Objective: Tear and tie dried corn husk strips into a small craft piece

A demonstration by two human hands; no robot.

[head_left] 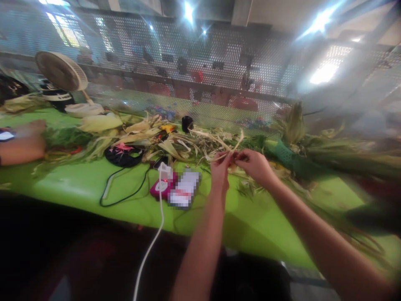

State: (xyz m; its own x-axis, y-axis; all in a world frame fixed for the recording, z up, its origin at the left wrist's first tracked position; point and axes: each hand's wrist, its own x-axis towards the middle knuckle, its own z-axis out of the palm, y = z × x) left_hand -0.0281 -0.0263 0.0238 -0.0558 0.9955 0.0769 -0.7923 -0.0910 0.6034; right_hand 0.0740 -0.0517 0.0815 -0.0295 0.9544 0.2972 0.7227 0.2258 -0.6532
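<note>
My left hand [220,168] and my right hand [255,164] meet over the green table [87,184], both pinched on thin pale strips of dried corn husk [226,145] that curl up and back from my fingers. The fingertips of the two hands nearly touch. A long heap of dried husks and leaves [156,140] lies across the table behind my hands.
A pink device [161,188] with a white cable [153,242] and a black cable [122,196] lies left of my hands. A white fan [62,73] stands far left. Another person's arm [20,146] rests at the left edge. A perforated screen [219,75] backs the table.
</note>
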